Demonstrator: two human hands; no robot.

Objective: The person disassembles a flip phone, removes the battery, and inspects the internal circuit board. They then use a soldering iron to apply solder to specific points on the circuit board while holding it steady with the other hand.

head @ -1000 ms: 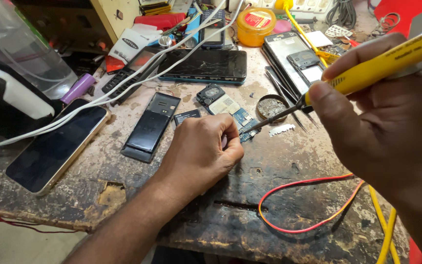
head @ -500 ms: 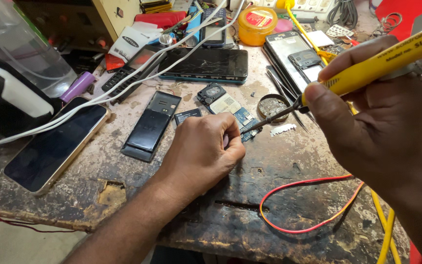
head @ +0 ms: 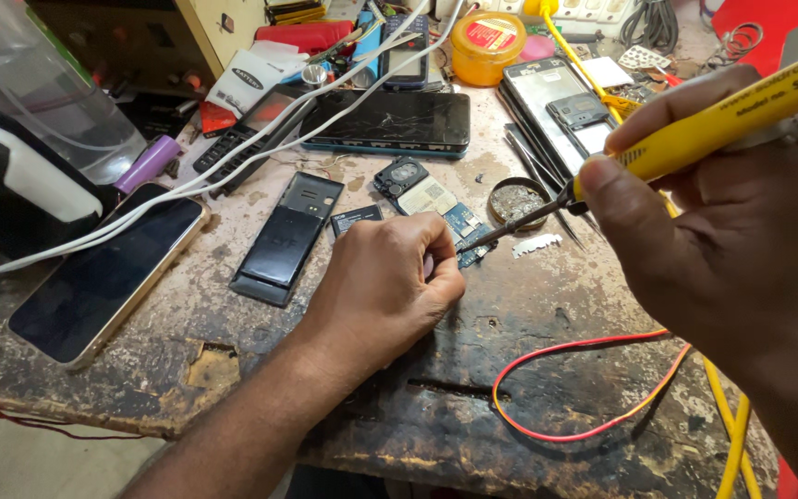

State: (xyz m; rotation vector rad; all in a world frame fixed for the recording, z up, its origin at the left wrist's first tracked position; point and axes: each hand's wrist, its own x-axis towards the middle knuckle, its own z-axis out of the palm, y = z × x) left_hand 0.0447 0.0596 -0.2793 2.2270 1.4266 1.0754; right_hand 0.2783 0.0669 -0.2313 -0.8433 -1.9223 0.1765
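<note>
Workbench (head: 233, 370): old, scarred top, paint worn off, a chunk gouged out near the front edge. Cluttered shop bench; back of it crowded with parts and boxes.

Large smartphone (head: 108, 277) lies face up at left, a white cable (head: 233, 166) running across above it. Cracked dark phone (head: 390, 120) lies flat further back. Black phone back shell (head: 288, 236) just left of centre, long axis running front-left to back-right. Round yellow tub (head: 489, 46) at the back. Red wire (head: 584, 388) loops over the front right of the bench.

Right hand (head: 722, 249): fingers and thumb pressed tight round the yellow soldering iron (head: 722, 115), pen-style. Iron's long axis slopes from upper right down to lower left; dark tip (head: 473, 242) sits at the board.

Left hand (head: 385, 286): curled into a loose fist, knuckles up, resting on the bench. Fingertips bunched and tucked against the near edge of the board; whether they pinch something fine there I cannot tell.

Small blue circuit board (head: 450, 220): flat on the bench just beyond the left fingers, toward the back right of them, long axis back-left to front-right. Left hand is the nearer one, touching or nearly so; right hand reaches it only through the iron.

Small round tin (head: 519, 199) of grey scraps just right of the board
</note>
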